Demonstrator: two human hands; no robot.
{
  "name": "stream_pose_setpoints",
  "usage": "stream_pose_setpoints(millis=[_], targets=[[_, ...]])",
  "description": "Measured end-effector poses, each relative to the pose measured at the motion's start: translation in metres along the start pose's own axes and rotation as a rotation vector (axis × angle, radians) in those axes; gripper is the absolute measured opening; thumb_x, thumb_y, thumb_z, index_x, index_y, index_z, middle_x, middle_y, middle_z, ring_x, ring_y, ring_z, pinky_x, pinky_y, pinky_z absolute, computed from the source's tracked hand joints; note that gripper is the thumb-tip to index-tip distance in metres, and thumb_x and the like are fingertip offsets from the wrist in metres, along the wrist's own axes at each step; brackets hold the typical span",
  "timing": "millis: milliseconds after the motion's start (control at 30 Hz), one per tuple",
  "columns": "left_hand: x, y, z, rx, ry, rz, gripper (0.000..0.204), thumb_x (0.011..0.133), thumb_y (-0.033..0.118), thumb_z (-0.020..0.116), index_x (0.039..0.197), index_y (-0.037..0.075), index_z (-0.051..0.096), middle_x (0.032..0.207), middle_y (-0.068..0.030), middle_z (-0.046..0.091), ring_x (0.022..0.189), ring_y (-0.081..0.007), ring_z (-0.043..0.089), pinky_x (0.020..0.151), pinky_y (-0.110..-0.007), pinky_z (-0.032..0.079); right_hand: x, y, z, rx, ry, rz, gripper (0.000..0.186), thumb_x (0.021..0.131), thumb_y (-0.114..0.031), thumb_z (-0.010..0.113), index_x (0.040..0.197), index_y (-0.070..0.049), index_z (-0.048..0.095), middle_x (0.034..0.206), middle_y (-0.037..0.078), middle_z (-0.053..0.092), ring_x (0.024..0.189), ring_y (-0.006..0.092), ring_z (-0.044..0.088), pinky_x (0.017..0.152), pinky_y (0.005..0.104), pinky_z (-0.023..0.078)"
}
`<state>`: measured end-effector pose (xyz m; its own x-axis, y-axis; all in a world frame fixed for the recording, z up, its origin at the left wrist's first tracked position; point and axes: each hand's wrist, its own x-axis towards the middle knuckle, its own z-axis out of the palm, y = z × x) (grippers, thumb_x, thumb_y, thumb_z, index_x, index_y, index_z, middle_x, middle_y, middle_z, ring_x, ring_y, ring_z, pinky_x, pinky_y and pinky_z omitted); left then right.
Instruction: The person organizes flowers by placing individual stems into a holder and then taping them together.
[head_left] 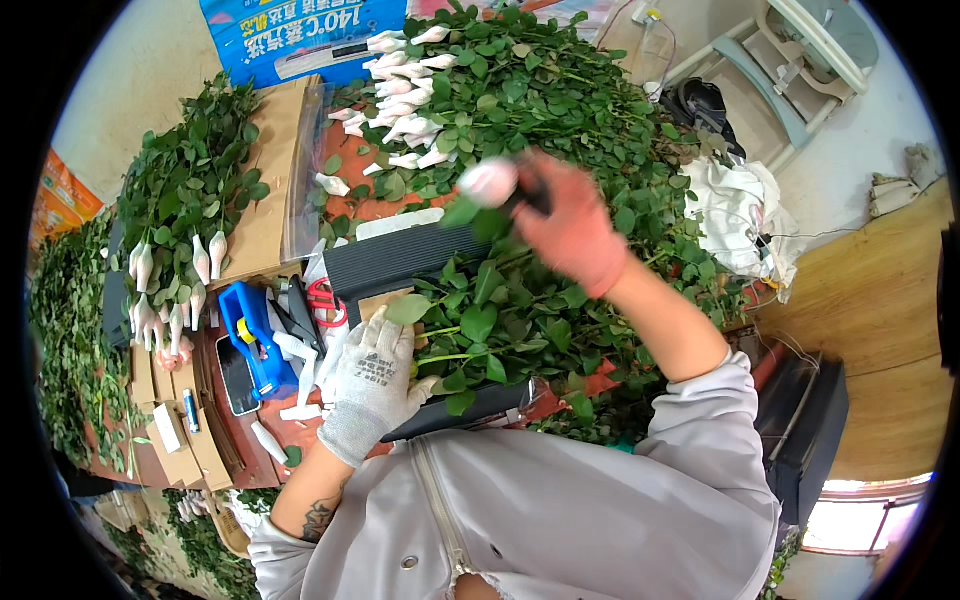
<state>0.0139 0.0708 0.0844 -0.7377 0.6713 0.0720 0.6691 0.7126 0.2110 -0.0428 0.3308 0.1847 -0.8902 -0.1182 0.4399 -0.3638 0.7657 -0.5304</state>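
Note:
My right hand (pixel 570 220), in an orange-red glove, is raised over the leafy stems and blurred by motion. Its fingers are closed on a rose, whose pale pink-white head (pixel 489 184) shows at the fingertips with leaves below. Something dark (pixel 535 193) also shows at these fingers, too smeared to name. My left hand (pixel 372 378), in a whitish knit glove, lies palm down with fingers stretched out and thumb apart. It rests at the left end of a pile of leafy rose stems (pixel 520 320), beside a black ribbed holder (pixel 405 262). What lies under its palm is hidden.
White-sleeved rose buds (pixel 405 95) lie with a large leafy heap at the back; more roses (pixel 145 268) lie left on cardboard (pixel 265 180). A blue tape dispenser (pixel 255 335), phone (pixel 237 375), red-handled scissors (pixel 325 300) and white sleeves are left of my left hand.

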Motion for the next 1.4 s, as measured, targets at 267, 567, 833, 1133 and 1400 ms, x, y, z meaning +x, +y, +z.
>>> stream_pose_setpoints(millis=[267,567,833,1133,1400], targets=[[-0.004,-0.002,0.001,-0.006,0.000,-0.003,0.072,0.072,0.042,0.067,0.124,-0.004,0.048,0.128,-0.0211,0.046,0.125,-0.0353,0.039,0.103,-0.046,0.032,0.102,0.104,-0.196,-0.076,0.782,0.007,0.026,0.077,-0.013,0.062,0.099,0.002,0.063,0.080,0.011,0.068,0.072,0.0195,0.066,0.069,0.0318,0.049],[-0.001,0.000,-0.005,-0.094,0.042,-0.008,0.067,0.073,0.043,0.069,0.120,-0.001,0.051,0.126,-0.0180,0.047,0.125,-0.0333,0.040,0.102,-0.044,0.033,0.090,0.178,-0.383,-0.510,0.802,0.284,0.037,0.076,-0.028,0.064,0.103,-0.002,0.066,0.102,0.018,0.065,0.088,0.0309,0.064,0.081,0.0367,0.048],[-0.010,-0.004,-0.002,-0.046,0.116,0.025,0.070,0.073,0.047,0.066,0.122,-0.001,0.050,0.122,-0.0197,0.049,0.124,-0.0350,0.041,0.104,-0.046,0.030,0.086,0.012,-0.385,-0.318,0.688,0.142,0.035,0.085,-0.019,0.063,0.115,-0.001,0.064,0.084,0.006,0.069,0.071,0.0084,0.061,0.064,0.0239,0.048],[-0.011,0.000,0.002,0.003,-0.035,-0.058,0.075,0.080,0.049,0.059,0.132,-0.002,0.043,0.135,-0.0207,0.043,0.133,-0.0352,0.033,0.110,-0.046,0.023,-0.011,-0.035,0.045,-0.836,-0.451,-0.709,0.018,0.085,-0.018,0.048,0.100,-0.015,0.057,0.080,0.004,0.054,0.069,0.0181,0.055,0.058,0.0290,0.044],[-0.009,0.013,-0.007,0.053,-0.070,-0.131,0.073,0.076,0.050,0.063,0.126,-0.001,0.050,0.135,-0.0209,0.043,0.130,-0.0348,0.036,0.107,-0.045,0.028,-0.037,-0.016,0.108,-0.745,-0.638,-0.569,0.025,0.082,-0.016,0.050,0.105,-0.010,0.058,0.089,0.009,0.058,0.078,0.0235,0.060,0.063,0.0329,0.048]])
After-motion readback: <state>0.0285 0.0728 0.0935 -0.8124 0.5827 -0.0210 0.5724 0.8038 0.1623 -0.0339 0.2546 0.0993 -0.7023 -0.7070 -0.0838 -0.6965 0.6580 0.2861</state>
